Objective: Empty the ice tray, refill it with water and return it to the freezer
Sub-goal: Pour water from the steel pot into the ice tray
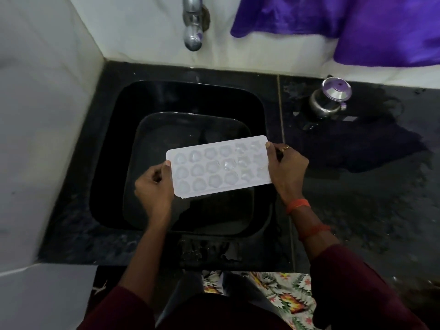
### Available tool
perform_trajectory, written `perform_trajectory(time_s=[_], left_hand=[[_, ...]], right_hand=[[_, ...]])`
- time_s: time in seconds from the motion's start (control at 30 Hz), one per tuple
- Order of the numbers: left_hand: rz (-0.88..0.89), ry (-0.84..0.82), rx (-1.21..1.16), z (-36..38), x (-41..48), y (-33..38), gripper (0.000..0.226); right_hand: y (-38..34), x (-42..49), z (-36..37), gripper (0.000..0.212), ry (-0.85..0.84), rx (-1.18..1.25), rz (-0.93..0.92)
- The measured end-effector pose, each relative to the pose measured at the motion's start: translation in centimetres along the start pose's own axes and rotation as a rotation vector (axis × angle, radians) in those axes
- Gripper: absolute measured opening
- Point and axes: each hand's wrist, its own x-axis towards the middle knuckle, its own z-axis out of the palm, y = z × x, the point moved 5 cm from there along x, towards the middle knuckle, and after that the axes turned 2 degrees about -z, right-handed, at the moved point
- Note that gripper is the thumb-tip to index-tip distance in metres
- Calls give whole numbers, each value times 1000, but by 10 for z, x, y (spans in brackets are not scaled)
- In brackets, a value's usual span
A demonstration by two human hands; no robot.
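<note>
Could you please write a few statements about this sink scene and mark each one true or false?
1. The left hand and the right hand hold the ice tray by its short ends. True.
2. A lidded steel jug stands on the counter, right of the sink. True.
3. The ice tray lies on the counter. False: it is held above the sink.
4. Water streams from the tap. False: no stream shows.
</note>
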Motion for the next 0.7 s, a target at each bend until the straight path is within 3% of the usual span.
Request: perform_trajectory(time_s=[0.4, 0.7], left_hand=[[-39, 75, -77, -89, 48, -17, 16], [-99, 320, -183, -141, 38, -37, 22]], right_hand=[[-81, -29, 67, 28, -49, 30, -80], [-135, -42, 97, 27, -139, 57, -228]])
